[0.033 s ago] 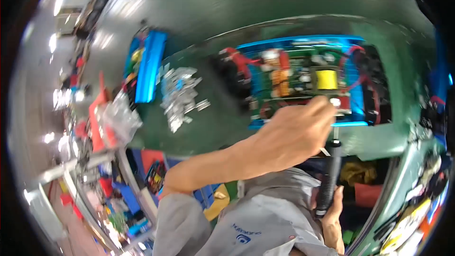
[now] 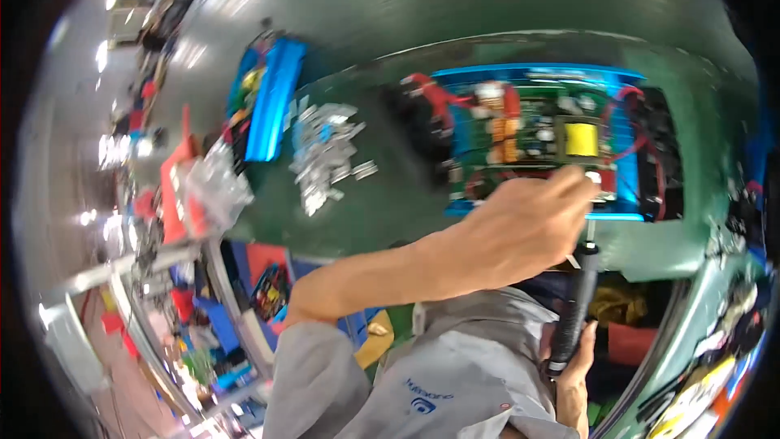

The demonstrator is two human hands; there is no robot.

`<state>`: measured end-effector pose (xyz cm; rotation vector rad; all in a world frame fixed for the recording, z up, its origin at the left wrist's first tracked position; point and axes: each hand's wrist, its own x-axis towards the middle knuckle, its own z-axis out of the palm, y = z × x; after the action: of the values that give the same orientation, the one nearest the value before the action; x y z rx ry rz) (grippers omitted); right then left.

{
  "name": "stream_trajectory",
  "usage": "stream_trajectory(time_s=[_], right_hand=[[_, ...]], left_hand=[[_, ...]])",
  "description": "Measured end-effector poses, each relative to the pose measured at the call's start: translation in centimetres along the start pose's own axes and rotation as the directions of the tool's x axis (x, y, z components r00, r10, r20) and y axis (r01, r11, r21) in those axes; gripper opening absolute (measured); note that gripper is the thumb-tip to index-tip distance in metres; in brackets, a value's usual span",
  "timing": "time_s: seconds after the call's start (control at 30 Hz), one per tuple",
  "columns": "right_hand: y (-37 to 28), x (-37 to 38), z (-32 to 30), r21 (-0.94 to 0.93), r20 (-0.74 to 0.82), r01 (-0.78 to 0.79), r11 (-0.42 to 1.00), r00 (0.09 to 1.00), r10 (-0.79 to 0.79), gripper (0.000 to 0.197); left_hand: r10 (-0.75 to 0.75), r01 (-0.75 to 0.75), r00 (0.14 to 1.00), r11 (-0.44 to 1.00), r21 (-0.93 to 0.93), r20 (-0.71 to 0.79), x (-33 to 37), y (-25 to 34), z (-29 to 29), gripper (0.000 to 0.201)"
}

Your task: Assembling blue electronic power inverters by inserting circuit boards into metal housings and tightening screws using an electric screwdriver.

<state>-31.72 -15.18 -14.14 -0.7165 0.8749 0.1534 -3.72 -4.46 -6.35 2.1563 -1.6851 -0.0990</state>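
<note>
A blue metal case (image 2: 536, 71) lies on the green bench with its circuit board (image 2: 532, 126) exposed. On the board sit a yellow-wrapped transformer (image 2: 581, 140) and copper coils. My left hand (image 2: 528, 219) reaches across to the case's near right side. Its thumb and fingers are pinched together beside a small pale part; whether they grip it is hidden. My right hand (image 2: 578, 362) is wrapped round the lower end of a black power screwdriver (image 2: 574, 309). The screwdriver stands nearly upright in the picture, its bit up against the case's near edge, just below my left fingertips.
Left of the case lies a pile of small silver metal pieces (image 2: 329, 154). Beyond it stands another blue case (image 2: 276, 102) with parts inside. A clear plastic bag (image 2: 219, 187) rests at the bench's left end. Black end panels with red wires flank the open case.
The whole view has shifted, so the bench and case sit slightly farther right in the picture. Both hands and the screwdriver keep about the same place against the case.
</note>
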Motion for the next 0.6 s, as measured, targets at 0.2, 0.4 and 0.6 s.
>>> stream_trajectory(time_s=[0.2, 0.4, 0.6], right_hand=[[-1.7, 1.1, -0.3, 0.103, 0.153, 0.013, 0.995, 0.988, -0.029, 0.08], [1.1, 1.0, -2.6, -0.198, -0.067, 0.287, 0.937, 0.95, -0.305, 0.077], [1.8, 0.8, -2.4, -0.223, -0.155, 0.311, 0.924, 0.924, -0.349, 0.077]], left_hand=[[-0.095, 0.102, 0.972, 0.994, 0.024, -0.213, -0.2, 0.2, 1.7, 0.022], [-0.475, 0.427, 0.709, 0.877, -0.218, -0.522, -7.9, 0.8, -0.6, 0.033], [-0.619, 0.628, 0.6, 0.757, -0.182, -0.506, -15.8, -0.3, -2.6, 0.03]])
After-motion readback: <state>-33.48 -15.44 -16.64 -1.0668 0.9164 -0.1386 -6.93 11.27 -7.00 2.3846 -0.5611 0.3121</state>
